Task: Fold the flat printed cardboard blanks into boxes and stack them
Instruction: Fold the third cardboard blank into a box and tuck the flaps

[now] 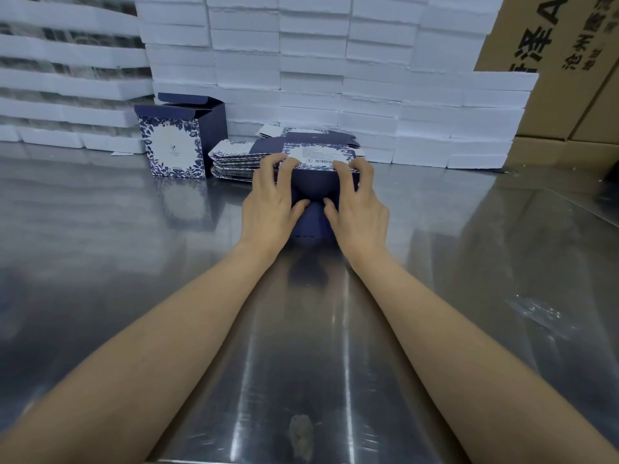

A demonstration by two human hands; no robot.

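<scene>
The half-folded box (315, 184) sits just above the middle of the frame, dark blue on its near face, with a white leaf-printed panel and a barcode label on top. It rests on the steel table (435, 262), right in front of the pile of flat blanks (234, 162). Both hands grip it. The left hand (271, 199) curls its fingers over the top left edge and the right hand (358, 202) does the same over the top right edge. The two thumbs meet low on the near face, just above a blue flap (310, 226) that juts toward the bottom of the frame. I judge that this end is being closed and the flap is not yet tucked in.

The box looks like thin printed card, so it is probably very light, stiff across its panels and weak along the creases. The coated print may be a little slippery. Squeezing the hollow middle could dent it, so the safer hold is at edges and corners, with thumbs pushing flaps close to the fold line.

To the left of the pile a finished box (174, 142) stands upright with its top flaps open; whether it touches the pile I cannot tell. White foam blocks (301, 61) fill the top of the frame, and brown cartons (569, 95) rise at the upper right
</scene>
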